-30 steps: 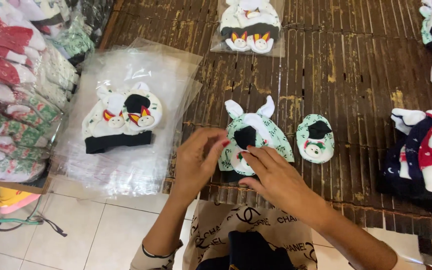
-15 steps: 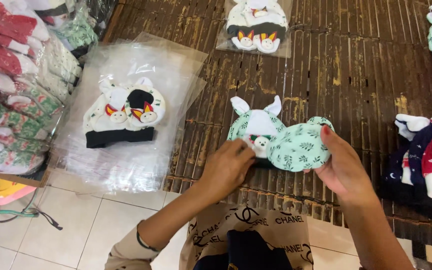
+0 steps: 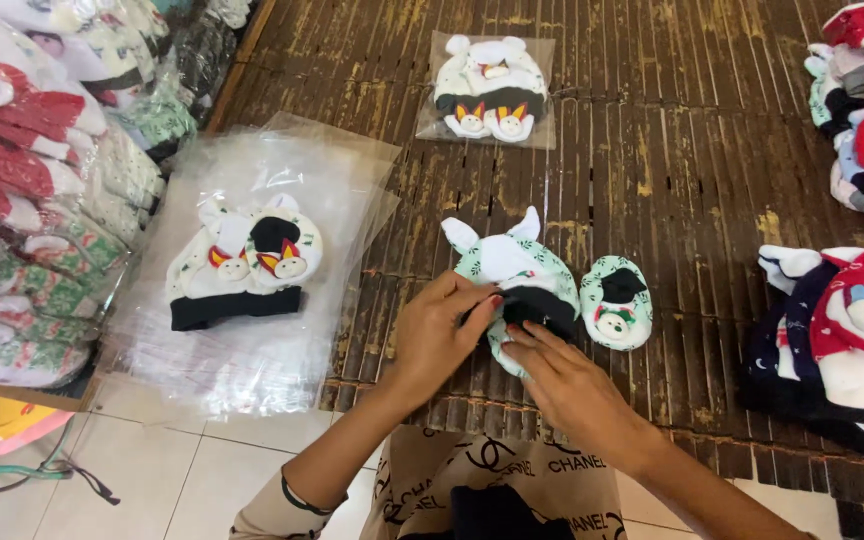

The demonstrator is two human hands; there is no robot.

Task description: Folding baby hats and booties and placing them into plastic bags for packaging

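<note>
Near the front edge of the dark slatted bamboo bench [image 3: 712, 120], my left hand [image 3: 432, 335] pinched the black cuff of the mint-green leaf-print baby hat with white ears [image 3: 512, 275]. My right hand [image 3: 572, 385] pressed it flat with loose, open fingers, so it stayed steady beside the matching small bootie [image 3: 617, 305].

Even, soft overhead light, mild glare on the clear plastic bags [image 3: 252, 330], slight motion blur, edges bowed by wide lens.
</note>
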